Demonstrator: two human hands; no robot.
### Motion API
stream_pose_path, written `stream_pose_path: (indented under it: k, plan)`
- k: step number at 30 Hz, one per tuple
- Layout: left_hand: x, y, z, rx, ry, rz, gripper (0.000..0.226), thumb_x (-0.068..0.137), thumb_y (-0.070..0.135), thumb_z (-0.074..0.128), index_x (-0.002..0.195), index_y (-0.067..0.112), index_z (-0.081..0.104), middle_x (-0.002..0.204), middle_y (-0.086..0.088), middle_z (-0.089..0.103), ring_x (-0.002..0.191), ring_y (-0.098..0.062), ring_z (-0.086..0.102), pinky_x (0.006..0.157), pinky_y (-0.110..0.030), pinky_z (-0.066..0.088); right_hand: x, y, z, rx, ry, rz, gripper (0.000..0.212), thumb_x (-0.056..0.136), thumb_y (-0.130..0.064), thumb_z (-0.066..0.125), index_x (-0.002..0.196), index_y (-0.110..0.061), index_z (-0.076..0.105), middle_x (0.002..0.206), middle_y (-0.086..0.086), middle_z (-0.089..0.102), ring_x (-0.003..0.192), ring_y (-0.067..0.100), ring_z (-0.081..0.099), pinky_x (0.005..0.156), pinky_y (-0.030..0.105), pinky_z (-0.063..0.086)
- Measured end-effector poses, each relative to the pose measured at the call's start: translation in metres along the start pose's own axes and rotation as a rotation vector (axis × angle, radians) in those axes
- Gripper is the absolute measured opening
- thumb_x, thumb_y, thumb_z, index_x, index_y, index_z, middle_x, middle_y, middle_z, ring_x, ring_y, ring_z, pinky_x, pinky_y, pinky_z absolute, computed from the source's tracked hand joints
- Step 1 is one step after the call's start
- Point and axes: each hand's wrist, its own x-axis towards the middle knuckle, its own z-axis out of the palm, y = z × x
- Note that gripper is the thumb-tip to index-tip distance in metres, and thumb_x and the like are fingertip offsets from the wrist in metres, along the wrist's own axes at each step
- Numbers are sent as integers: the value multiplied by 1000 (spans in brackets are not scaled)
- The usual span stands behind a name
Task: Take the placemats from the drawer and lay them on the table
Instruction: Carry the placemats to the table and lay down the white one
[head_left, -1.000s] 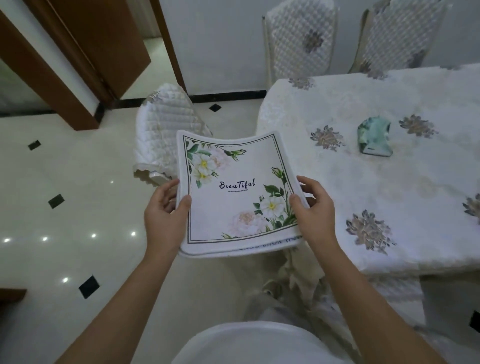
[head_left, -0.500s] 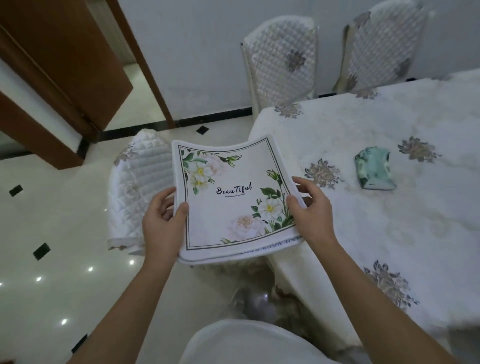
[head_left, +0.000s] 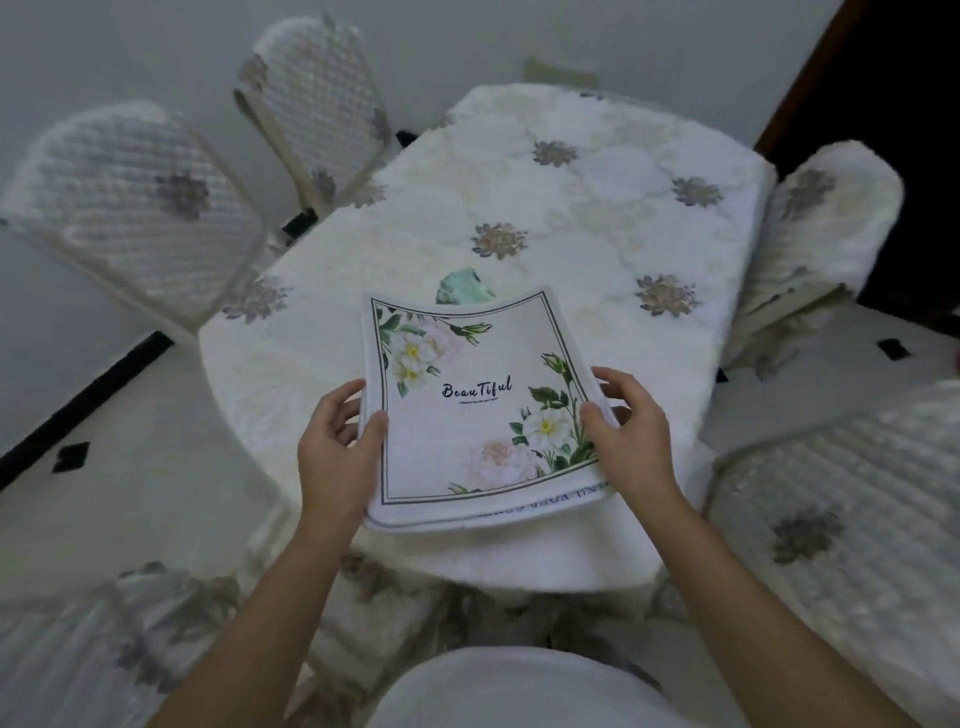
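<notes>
Both arms reaching forward over the table (head_left: 597, 218), left hand (head_left: 340, 457) and right hand (head_left: 631, 441) each pinching an edge of the stacked placemats (head_left: 467, 415), thumbs on top

The table (head_left: 597, 218) surface lies mostly bare under its flowered cloth, so there is wide free room in the middle and at the far end. One small green object (head_left: 460, 286) sits near the near centre, partly hidden behind the held placemats (head_left: 467, 415). Padded chairs (head_left: 135, 208) stand close around the table on both sides and narrow the access there.
</notes>
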Motion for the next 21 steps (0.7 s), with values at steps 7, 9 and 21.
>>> stream_pose_path:
  k: [7,9,21]
  plan:
    - [17,-8,38,34,-324,23,37,90,7,68,122,25,64,115,-1,69,103,-20,69,86,-39,58,-48,28,-28,24,266,117,36,88,-16,66,118,-36,64,103,-13,69,86,15,69,70,39,60]
    - [21,-15,42,66,-376,28,37,90,8,68,121,27,65,114,2,69,104,-19,68,87,-40,58,-58,36,-30,24,296,139,37,89,-16,66,120,-35,63,104,-14,68,87,14,68,72,41,60]
    - [38,-103,-6,337,-408,-180,33,87,12,70,116,27,64,104,1,71,86,-15,69,74,-32,57,-83,113,37,-137,95,356,42,89,-15,65,127,-29,54,106,-4,67,91,11,65,82,39,58]
